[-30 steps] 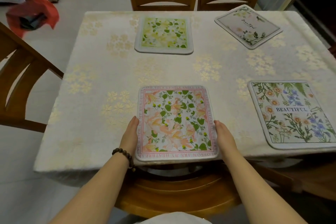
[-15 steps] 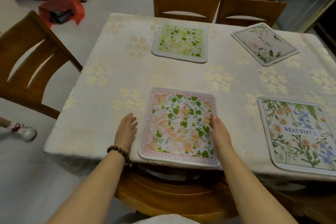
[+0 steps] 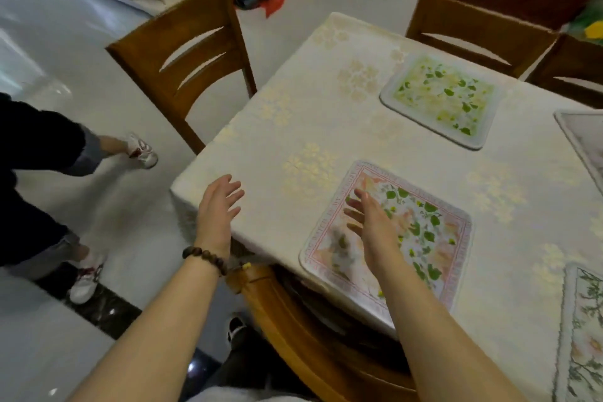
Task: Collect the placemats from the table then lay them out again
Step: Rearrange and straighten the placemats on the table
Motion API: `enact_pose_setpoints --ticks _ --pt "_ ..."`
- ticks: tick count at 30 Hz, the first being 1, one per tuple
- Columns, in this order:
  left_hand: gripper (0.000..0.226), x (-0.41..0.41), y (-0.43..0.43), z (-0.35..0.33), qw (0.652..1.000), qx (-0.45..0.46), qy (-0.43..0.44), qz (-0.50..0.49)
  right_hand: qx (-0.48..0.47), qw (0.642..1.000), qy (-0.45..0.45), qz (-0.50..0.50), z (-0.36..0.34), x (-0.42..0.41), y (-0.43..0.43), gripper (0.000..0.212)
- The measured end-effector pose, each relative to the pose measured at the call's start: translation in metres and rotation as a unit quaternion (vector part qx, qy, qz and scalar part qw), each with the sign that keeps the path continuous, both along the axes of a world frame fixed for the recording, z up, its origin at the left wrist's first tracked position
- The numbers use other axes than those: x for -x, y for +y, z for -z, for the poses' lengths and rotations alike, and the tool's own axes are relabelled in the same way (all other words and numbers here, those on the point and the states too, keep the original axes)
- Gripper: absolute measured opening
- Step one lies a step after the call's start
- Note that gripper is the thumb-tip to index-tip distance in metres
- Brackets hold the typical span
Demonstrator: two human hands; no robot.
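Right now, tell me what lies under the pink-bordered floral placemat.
The pink-bordered floral placemat lies on the cream gold-flowered tablecloth, which shows beside it. Anything directly beneath is covered by the mat; the right hand hides part of its top.

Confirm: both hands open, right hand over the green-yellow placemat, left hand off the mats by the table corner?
Wrong mat. Head view shows the right hand over the pink-bordered placemat; the green-yellow placemat lies farther back. Both hands open, left hand off the mats by the table corner: correct.
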State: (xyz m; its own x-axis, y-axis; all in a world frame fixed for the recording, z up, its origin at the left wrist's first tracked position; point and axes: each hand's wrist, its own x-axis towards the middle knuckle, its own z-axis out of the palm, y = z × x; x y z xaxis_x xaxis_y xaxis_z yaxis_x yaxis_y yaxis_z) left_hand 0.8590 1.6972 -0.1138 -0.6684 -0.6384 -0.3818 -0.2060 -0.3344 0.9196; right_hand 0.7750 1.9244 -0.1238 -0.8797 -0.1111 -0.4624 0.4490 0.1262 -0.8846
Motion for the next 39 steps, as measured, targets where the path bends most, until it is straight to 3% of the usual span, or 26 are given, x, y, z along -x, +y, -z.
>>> enact_pose_setpoints --ticks 6,18,30,39 --pt "0.028 -0.049 -0.057 -0.005 0.993 0.015 0.017 -0.113 0.017 0.993 -0.003 -0.119 -0.005 -0.006 -0.087 0.041" --pt "0.031 -0.132 -0.202 0.015 0.969 -0.003 0.008 -0.246 0.026 0.97 -0.008 -0.243 -0.014 -0.057 -0.283 0.042" --pt "0.032 -0.156 -0.377 0.006 0.965 0.012 0.013 -0.263 0.029 0.963 -0.003 -0.268 -0.008 -0.063 -0.487 0.038" --pt "0.029 -0.117 -0.484 0.019 0.965 0.003 -0.001 -0.262 0.015 0.961 0.007 -0.276 0.013 -0.018 -0.597 0.039"
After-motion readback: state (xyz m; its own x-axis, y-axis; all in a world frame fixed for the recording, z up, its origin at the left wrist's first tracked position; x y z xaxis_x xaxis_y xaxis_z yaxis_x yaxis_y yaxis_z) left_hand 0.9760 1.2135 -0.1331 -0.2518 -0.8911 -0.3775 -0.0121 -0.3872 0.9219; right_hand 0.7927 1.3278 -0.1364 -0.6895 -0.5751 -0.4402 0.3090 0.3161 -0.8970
